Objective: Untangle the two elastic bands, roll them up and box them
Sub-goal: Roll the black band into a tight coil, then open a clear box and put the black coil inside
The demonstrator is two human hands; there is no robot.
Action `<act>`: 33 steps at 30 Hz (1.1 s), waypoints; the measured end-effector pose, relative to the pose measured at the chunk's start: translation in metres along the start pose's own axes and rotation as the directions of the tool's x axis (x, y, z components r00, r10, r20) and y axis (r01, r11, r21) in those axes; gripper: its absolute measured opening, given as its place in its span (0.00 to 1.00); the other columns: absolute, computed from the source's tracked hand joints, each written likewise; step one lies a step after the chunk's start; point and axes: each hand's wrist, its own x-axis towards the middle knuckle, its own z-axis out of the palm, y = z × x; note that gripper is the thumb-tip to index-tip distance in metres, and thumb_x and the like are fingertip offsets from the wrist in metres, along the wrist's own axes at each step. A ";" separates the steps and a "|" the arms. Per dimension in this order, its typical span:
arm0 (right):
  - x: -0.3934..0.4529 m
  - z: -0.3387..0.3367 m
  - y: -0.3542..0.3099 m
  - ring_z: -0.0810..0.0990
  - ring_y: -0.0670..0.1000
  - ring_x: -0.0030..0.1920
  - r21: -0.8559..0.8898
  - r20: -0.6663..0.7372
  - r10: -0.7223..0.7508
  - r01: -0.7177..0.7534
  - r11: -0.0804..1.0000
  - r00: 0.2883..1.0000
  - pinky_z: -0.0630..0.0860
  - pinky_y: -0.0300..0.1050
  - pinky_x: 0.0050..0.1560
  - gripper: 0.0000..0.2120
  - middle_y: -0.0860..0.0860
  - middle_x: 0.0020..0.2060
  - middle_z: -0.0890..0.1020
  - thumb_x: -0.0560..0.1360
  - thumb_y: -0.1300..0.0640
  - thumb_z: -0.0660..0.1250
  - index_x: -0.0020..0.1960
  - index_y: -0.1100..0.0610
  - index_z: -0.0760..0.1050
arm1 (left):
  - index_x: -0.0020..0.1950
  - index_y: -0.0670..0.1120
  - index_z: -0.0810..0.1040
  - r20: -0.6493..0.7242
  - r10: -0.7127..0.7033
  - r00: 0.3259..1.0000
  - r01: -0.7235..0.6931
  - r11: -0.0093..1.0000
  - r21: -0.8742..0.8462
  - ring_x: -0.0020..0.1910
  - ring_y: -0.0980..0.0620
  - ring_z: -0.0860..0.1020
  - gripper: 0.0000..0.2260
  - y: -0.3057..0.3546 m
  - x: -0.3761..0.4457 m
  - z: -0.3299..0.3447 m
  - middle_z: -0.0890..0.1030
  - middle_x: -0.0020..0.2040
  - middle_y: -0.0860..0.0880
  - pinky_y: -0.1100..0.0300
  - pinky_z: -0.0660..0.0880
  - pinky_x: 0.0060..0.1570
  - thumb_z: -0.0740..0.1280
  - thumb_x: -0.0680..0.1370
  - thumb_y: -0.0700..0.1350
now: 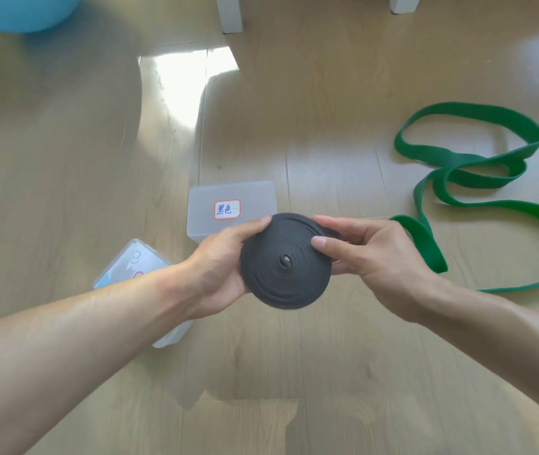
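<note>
A black elastic band [281,277] is wound into a flat round coil, held above the floor between both hands. My left hand [218,267] grips its left edge, and my right hand [373,251] pinches its right side with the thumb on the coil's face. A green elastic band [478,165] lies loose and looped on the floor to the right, apart from the black one. A frosted plastic box [251,195] with a red-framed label stands just behind the coil. A second clear box [130,267] lies under my left wrist, partly hidden.
The floor is light wood planks [294,372]. A blue rounded object [21,11] sits at the top left. Two white furniture legs [228,13] stand at the top edge. A dark object touches the left edge.
</note>
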 end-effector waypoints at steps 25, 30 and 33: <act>0.061 0.014 0.017 0.77 0.38 0.45 -0.833 0.184 0.328 -0.030 0.552 0.927 0.70 0.32 0.36 0.11 0.38 0.47 0.81 0.81 0.56 0.65 0.57 0.42 0.82 | 0.84 0.55 0.43 -0.041 0.396 0.917 0.131 -0.203 0.970 0.84 0.47 0.42 0.58 0.030 0.056 -0.110 0.44 0.85 0.48 0.46 0.48 0.81 0.79 0.68 0.63; 0.073 0.017 0.039 0.78 0.42 0.49 -0.822 0.123 0.376 -0.117 0.557 0.918 0.72 0.36 0.39 0.12 0.45 0.50 0.83 0.80 0.58 0.63 0.53 0.46 0.83 | 0.84 0.51 0.41 -0.004 0.444 0.896 0.125 -0.244 0.962 0.82 0.39 0.52 0.58 0.025 0.092 -0.116 0.46 0.83 0.40 0.45 0.52 0.80 0.75 0.69 0.67; 0.072 0.017 0.050 0.80 0.42 0.48 -0.812 0.133 0.323 -0.084 0.577 0.937 0.72 0.34 0.39 0.06 0.43 0.46 0.84 0.78 0.53 0.68 0.49 0.47 0.84 | 0.82 0.51 0.54 -0.004 0.525 0.851 0.105 -0.162 0.981 0.73 0.41 0.65 0.52 0.033 0.092 -0.103 0.65 0.74 0.43 0.49 0.61 0.74 0.72 0.67 0.72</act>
